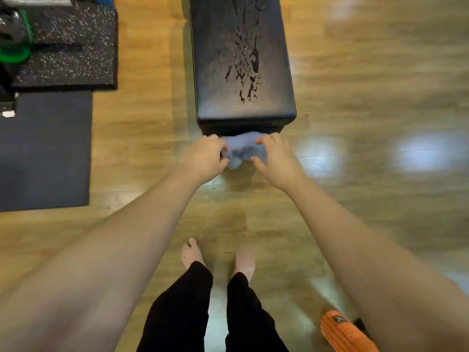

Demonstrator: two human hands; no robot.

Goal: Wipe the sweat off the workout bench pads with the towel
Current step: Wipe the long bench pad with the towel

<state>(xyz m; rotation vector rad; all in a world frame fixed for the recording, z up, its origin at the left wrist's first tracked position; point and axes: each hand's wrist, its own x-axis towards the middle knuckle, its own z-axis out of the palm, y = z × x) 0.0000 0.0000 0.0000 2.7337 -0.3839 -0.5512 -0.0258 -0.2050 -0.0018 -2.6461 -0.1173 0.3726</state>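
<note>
The left hand [203, 156] and the right hand [275, 158] each pinch one side of a small blue towel [241, 148]. They hold it bunched up between them, in the air just in front of the near end of the black bench pad [215, 72]. My guess is that both hands hold it to spread it out before wiping. The towel is not on the pad yet. Wet sweat drops [247, 69] sit on the right half of the pad, so the wiping is not done there. The bench stands on a wood floor [380, 97]. Dark mats [50, 148] lie to the left, and an orange roller [342, 331] sits near the feet. No words or labels can be read.
</note>
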